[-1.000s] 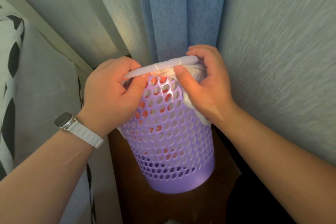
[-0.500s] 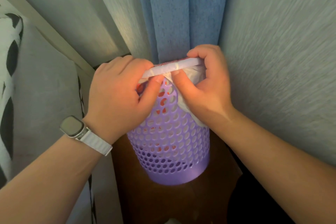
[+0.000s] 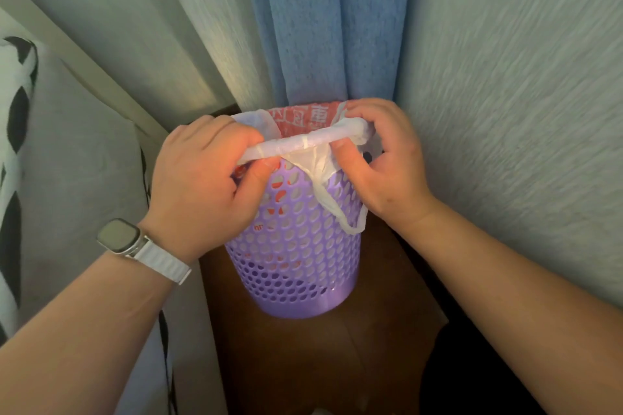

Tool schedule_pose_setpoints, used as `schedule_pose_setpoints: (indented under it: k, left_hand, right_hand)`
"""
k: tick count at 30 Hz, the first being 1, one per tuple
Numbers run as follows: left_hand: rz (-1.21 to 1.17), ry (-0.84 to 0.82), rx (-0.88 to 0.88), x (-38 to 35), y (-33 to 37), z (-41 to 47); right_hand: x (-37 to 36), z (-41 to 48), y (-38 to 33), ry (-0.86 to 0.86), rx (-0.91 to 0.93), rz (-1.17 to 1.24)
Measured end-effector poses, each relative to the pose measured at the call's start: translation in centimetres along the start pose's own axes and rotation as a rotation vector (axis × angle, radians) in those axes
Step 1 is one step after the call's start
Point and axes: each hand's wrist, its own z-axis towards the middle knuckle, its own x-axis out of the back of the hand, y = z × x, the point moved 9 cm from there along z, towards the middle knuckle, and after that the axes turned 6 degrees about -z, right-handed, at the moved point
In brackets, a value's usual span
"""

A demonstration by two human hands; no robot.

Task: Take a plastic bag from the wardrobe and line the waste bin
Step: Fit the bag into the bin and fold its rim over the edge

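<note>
1. Head view: the left grip [image 3: 202,178] pinches the rolled white edge of the plastic bag [image 3: 303,142] between thumb and curled fingers at the near rim of the waste bin [image 3: 296,263]; the right grip [image 3: 387,165] pinches the same edge further right, thumb beneath and fingers curled over the top.
2. The bag sits inside the purple bin with its mouth turned out over the rim; the bin stands on the dark wooden floor [image 3: 337,364], in a corner against the blue curtain [image 3: 320,27] and just beside the wall [image 3: 505,77]; one handle loop [image 3: 340,209] hangs loose down the outside.
3. Risks, as I judge them: the film looks thin and is drawn taut between the two grips; a hard pull could tear it on the rim, or spring the far edge off so the lining drops inside; the bin looks light, so a sideways tug might tip it.
4. Writing: the bag's inner face carries a red print [image 3: 300,118] with white characters; only a few partial ones show, and I cannot read them with certainty; the wristwatch [image 3: 118,235] face is blank, with no brand visible.
</note>
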Motion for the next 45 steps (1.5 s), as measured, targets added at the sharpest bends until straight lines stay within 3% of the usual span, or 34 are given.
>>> schedule_pose_setpoints:
  k: [16, 25, 35, 40, 45]
  left_hand:
    - [-0.066, -0.06, 0.081, -0.7, 1.9, 0.5]
    - [-0.04, -0.048, 0.095, -0.5, 0.1, 0.2]
    - [-0.12, -0.01, 0.131, 0.0, -0.3, 0.1]
    - [-0.089, -0.094, 0.044, 0.2, 0.5, 0.5]
    - [-0.046, -0.065, 0.07, -0.2, 1.9, 0.8]
  right_hand:
    - [0.5, -0.1, -2.9, 0.097, 0.053, -0.064]
    - [-0.1, -0.2, -2.7, -0.022, 0.092, 0.029]
    - [0.1, 0.1, -0.2, 0.039, -0.078, 0.09]
    - [0.2, 0.0, -0.7, 0.059, -0.072, 0.054]
    - [0.1, -0.1, -1.8, 0.071, -0.066, 0.033]
